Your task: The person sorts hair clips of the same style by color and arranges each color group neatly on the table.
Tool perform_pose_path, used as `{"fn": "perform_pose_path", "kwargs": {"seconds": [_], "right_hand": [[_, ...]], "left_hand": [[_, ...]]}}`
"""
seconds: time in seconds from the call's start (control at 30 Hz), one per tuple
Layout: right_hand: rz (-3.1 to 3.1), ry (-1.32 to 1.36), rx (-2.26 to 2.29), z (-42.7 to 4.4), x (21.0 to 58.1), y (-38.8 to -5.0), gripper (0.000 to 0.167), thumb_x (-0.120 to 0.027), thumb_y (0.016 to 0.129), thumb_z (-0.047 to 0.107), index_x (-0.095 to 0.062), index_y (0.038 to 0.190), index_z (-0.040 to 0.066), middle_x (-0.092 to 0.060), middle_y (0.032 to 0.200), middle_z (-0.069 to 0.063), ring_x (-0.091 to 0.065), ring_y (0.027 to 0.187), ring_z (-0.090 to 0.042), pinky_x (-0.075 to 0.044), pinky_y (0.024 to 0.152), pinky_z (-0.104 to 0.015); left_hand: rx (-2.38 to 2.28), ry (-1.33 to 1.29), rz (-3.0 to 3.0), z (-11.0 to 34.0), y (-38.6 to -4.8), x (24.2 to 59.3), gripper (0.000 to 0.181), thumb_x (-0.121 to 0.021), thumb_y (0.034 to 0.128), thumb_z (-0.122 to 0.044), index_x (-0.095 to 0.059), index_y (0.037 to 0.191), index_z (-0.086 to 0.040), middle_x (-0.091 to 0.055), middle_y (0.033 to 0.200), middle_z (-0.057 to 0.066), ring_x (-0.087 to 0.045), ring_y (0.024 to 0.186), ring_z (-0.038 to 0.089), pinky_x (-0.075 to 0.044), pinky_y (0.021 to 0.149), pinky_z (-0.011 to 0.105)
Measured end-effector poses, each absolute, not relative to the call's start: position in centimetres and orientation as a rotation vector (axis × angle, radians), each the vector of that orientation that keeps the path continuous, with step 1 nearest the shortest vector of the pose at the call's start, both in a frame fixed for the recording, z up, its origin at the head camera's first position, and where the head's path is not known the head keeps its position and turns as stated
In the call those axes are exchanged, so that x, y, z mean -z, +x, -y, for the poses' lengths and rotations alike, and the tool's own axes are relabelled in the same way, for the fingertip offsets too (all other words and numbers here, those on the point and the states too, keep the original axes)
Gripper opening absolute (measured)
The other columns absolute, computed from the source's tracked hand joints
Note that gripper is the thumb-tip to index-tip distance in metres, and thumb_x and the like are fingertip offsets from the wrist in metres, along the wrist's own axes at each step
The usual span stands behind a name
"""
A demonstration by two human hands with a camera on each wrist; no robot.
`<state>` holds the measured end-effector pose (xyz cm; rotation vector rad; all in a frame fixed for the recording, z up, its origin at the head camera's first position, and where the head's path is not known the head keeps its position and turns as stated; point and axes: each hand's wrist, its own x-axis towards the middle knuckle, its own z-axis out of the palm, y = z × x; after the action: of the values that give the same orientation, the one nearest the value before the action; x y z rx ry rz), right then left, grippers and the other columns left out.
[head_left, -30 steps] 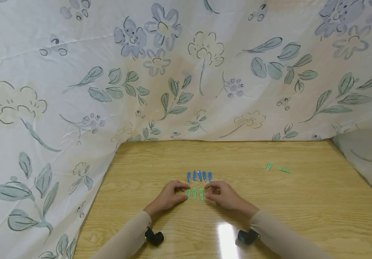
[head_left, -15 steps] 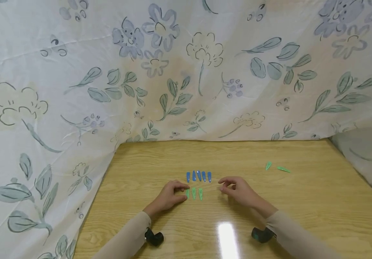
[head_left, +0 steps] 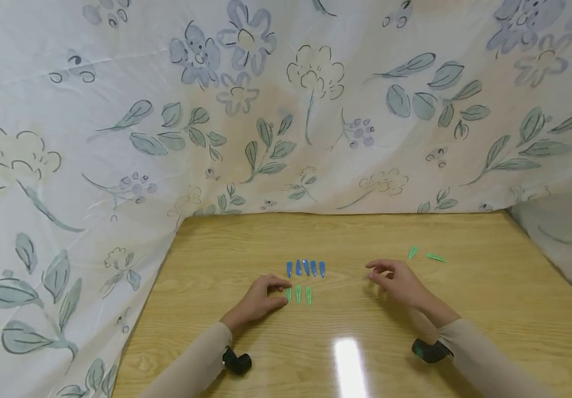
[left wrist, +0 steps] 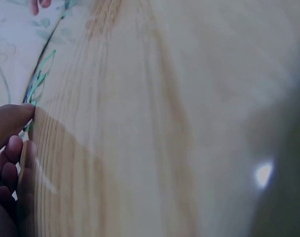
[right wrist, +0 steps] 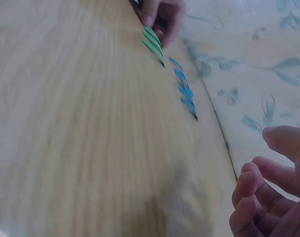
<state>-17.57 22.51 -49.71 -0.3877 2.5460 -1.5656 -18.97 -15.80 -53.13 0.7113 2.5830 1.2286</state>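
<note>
My left hand (head_left: pixel 262 297) rests on the table with thumb and index finger at the two ends of the leftmost green snap hair clip (head_left: pixel 289 294), pinching it lengthwise. Two more green hair clips (head_left: pixel 308 296) lie beside it, forming a short row. Just behind that row lie several blue hair clips (head_left: pixel 306 268), side by side. Over the table to the right is my right hand (head_left: pixel 396 281), holding nothing, its fingers loosely bent. In the right wrist view its fingers (right wrist: pixel 277 173) are apart from every clip.
Two loose green hair clips, one upright (head_left: pixel 412 252) and one lying crosswise (head_left: pixel 436 257), are at the back right of the wooden table (head_left: pixel 246 237). A flowered cloth (head_left: pixel 316 166) hangs along the back and left side. Light glares near the front.
My right hand has moved away from the green row, to the right and slightly back, toward the two loose green clips. My left hand stays at the leftmost green clip.
</note>
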Motion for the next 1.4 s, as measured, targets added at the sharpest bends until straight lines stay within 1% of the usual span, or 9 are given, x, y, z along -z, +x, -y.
{"fn": "perform_pose_path", "kwargs": {"seconds": [0.2, 0.37, 0.57, 0.8, 1.03, 1.13, 1.27, 1.33, 1.4], "right_hand": [[-2.637, -0.328, 1.523, -25.3, 49.6, -18.0, 0.039, -0.062, 0.101, 0.018, -0.061, 0.129, -0.009, -0.066, 0.105, -0.023, -0.063, 0.061, -0.025, -0.051, 0.053, -0.031], [-2.71, -0.273, 1.479, -27.6, 49.9, -18.4, 0.042, -0.06, 0.103, 0.022, -0.06, 0.132, -0.009, -0.066, 0.111, -0.027, -0.061, 0.061, -0.021, -0.051, 0.052, -0.031], [-2.762, -0.218, 1.494, -29.9, 50.9, -19.3, 0.041, -0.059, 0.103, 0.019, -0.059, 0.131, -0.011, -0.066, 0.112, -0.031, -0.062, 0.062, -0.015, -0.052, 0.053, -0.031], [-2.802, -0.15, 1.49, -31.5, 51.6, -20.0, 0.041, -0.062, 0.101, 0.016, -0.059, 0.129, -0.013, -0.066, 0.107, -0.027, -0.063, 0.065, -0.008, -0.052, 0.054, -0.027], [-2.819, -0.098, 1.431, -31.9, 52.3, -20.5, 0.042, -0.066, 0.097, 0.008, -0.057, 0.129, -0.016, -0.063, 0.114, -0.035, -0.061, 0.067, 0.001, -0.053, 0.054, -0.025], [-2.857, -0.069, 1.378, -31.8, 52.3, -20.8, 0.041, -0.065, 0.096, 0.009, -0.058, 0.129, -0.015, -0.063, 0.115, -0.034, -0.065, 0.073, -0.008, -0.053, 0.058, -0.025], [-2.912, -0.02, 1.29, -31.6, 52.1, -21.0, 0.044, -0.063, 0.095, 0.011, -0.058, 0.131, -0.013, -0.064, 0.117, -0.032, -0.066, 0.097, -0.033, -0.05, 0.075, -0.029], [-2.938, 0.006, 1.251, -31.5, 52.0, -21.2, 0.045, -0.063, 0.093, 0.013, -0.058, 0.131, -0.012, -0.064, 0.116, -0.03, -0.061, 0.105, -0.038, -0.046, 0.082, -0.032], [-2.955, 0.033, 1.236, -31.3, 51.9, -21.3, 0.046, -0.065, 0.092, 0.014, -0.059, 0.13, -0.01, -0.065, 0.114, -0.028, -0.06, 0.104, -0.036, -0.044, 0.082, -0.034]], "left_hand": [[-1.223, 0.713, -2.578, 15.8, -18.9, 53.0, 0.031, -0.075, 0.0911, -0.016, -0.073, 0.122, -0.012, -0.069, 0.11, 0.001, -0.058, 0.098, 0.013, -0.049, 0.091, 0.028], [-1.222, 0.709, -2.578, 15.8, -18.8, 53.0, 0.031, -0.075, 0.0911, -0.015, -0.074, 0.122, -0.012, -0.068, 0.107, 0.0, -0.057, 0.097, 0.012, -0.049, 0.09, 0.028], [-1.206, 0.724, -2.59, 15.8, -18.9, 53.1, 0.031, -0.075, 0.0911, -0.015, -0.074, 0.122, -0.012, -0.068, 0.105, 0.0, -0.057, 0.097, 0.012, -0.048, 0.09, 0.028], [-1.216, 0.718, -2.588, 16.0, -19.0, 53.2, 0.031, -0.075, 0.0913, -0.016, -0.073, 0.122, -0.012, -0.068, 0.106, 0.0, -0.057, 0.097, 0.012, -0.048, 0.09, 0.029], [-1.209, 0.704, -2.599, 16.0, -18.9, 53.2, 0.031, -0.075, 0.0909, -0.018, -0.074, 0.122, -0.013, -0.067, 0.103, -0.001, -0.056, 0.097, 0.012, -0.048, 0.091, 0.029], [-1.212, 0.702, -2.599, 16.0, -18.9, 53.2, 0.031, -0.076, 0.0907, -0.017, -0.074, 0.122, -0.013, -0.067, 0.103, -0.001, -0.056, 0.098, 0.013, -0.048, 0.091, 0.029], [-1.212, 0.72, -2.598, 15.9, -18.9, 53.2, 0.032, -0.075, 0.0911, -0.017, -0.073, 0.122, -0.012, -0.068, 0.106, 0.0, -0.057, 0.098, 0.014, -0.049, 0.092, 0.03], [-1.211, 0.721, -2.596, 15.8, -18.9, 53.1, 0.032, -0.075, 0.0913, -0.018, -0.073, 0.123, -0.013, -0.068, 0.106, 0.0, -0.057, 0.099, 0.014, -0.048, 0.092, 0.031], [-1.211, 0.714, -2.593, 15.7, -18.8, 53.0, 0.032, -0.075, 0.0914, -0.018, -0.073, 0.123, -0.013, -0.068, 0.106, 0.0, -0.056, 0.099, 0.014, -0.048, 0.093, 0.031]]}}
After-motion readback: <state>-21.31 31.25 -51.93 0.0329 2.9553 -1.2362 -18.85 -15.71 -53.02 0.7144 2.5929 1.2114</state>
